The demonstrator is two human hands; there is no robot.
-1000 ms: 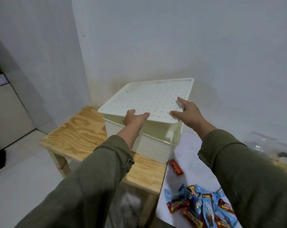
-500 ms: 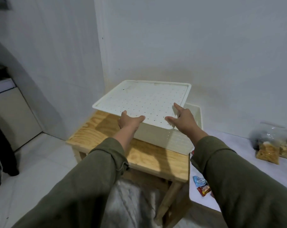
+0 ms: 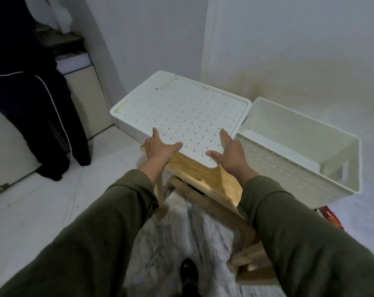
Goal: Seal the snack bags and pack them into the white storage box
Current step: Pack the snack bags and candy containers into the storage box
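Nearest of all, a dark shoe (image 3: 189,275) stood on the marbled floor (image 3: 171,243) at the bottom of the view, between two olive-green sleeves (image 3: 109,228) that reached forward. Past the cuffs, the left hand (image 3: 160,146) held the near left edge of the white perforated lid (image 3: 181,112), its thumb lying flat on top and its fingers wrapped over the edge. Beside it, the right hand (image 3: 230,150) held the lid's near right corner, thumb spread across the top and fingers along the side edge; how far those fingers curled under could not be made out. Between and below the two hands showed the pale top of a wooden stool (image 3: 203,174), with its legs and rungs running down toward the floor. The lid lay over the stool's far part and overhung it to the left, above the white floor tiles (image 3: 42,200).

Just right of the lid, touching or nearly touching it, the white storage box (image 3: 299,151) stood uncovered on a white surface, its dotted walls and a cut-out handle in view, with nothing seen inside. A bit of red packaging (image 3: 329,217) peeked out at the box's near right. Farther left, a dark garment (image 3: 32,93) with white piping hung before a pale cabinet (image 3: 85,93). Behind everything rose the grey-white walls (image 3: 288,50).
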